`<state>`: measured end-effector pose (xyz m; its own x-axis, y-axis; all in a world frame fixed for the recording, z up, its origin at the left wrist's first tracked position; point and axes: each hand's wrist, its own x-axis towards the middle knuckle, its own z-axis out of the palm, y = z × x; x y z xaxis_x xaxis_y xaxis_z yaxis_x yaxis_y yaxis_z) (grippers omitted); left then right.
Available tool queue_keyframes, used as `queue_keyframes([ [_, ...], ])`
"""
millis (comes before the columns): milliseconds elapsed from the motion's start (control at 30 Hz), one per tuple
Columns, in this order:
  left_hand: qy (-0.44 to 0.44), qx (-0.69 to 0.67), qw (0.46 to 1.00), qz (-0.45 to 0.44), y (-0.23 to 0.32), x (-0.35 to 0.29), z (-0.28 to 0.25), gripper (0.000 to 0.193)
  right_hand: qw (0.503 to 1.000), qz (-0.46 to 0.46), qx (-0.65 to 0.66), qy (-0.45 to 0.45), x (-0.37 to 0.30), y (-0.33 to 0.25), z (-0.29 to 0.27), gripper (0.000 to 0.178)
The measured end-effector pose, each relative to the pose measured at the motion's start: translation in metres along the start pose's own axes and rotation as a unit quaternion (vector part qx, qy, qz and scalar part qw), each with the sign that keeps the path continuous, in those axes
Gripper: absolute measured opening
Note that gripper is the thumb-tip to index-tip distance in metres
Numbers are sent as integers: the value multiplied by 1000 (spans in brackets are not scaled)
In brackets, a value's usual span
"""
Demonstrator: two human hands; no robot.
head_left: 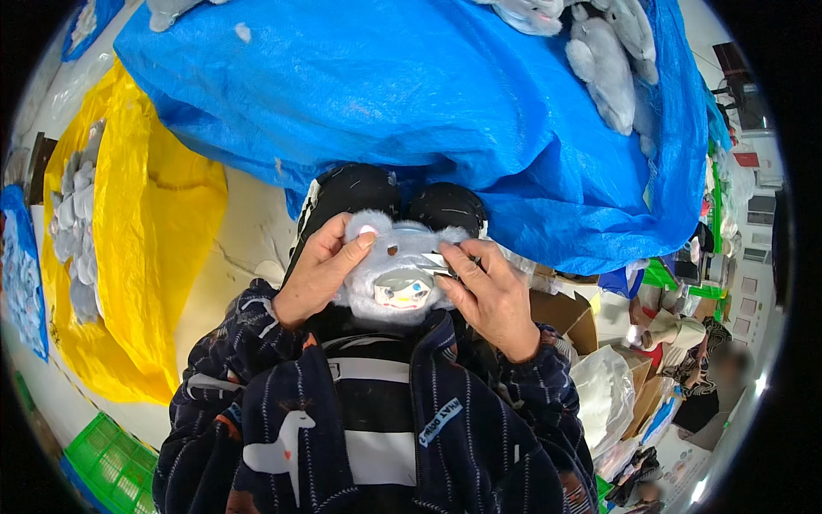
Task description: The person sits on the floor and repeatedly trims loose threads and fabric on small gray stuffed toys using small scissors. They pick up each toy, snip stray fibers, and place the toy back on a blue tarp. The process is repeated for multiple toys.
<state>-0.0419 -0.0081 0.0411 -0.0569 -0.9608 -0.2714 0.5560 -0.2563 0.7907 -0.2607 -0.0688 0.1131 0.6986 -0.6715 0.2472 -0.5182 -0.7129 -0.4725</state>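
Observation:
A grey fluffy plush head (364,287) with round ears and a pale printed face lies over my lap, held up in front of my knees. My left hand (317,272) pinches it by the ear on the left, the thumb lying on the pink inner ear. In my right hand (495,298) is a small bright metal tool that looks like thread snips (432,264). Its pointed blades reach over the plush near the right ear, above the face. The grip end of the tool is hidden by my fingers.
A big blue plastic sheet (342,94) spreads ahead, with grey plush pieces (604,73) at its far right. At left stands a yellow sack (154,257) beside more grey plush pieces (77,214). A green basket (107,463) sits lower left; cardboard boxes (565,321) and a person (719,377) are at right.

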Motion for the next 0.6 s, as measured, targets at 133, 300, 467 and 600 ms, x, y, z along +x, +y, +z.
queue_keyframes([
  [133,-18,15,1000,-19,-1,2,-3,20,999,-34,0,-36,13,3,-10,37],
  [300,-23,64,998,1,-2,4,-1,21,992,-91,12,-88,27,6,-11,38],
  [467,3,37,999,-12,-2,6,4,21,925,68,370,-46,24,17,0,37],
  [600,14,33,999,-6,-4,7,4,21,962,84,253,-63,24,6,-1,36],
])
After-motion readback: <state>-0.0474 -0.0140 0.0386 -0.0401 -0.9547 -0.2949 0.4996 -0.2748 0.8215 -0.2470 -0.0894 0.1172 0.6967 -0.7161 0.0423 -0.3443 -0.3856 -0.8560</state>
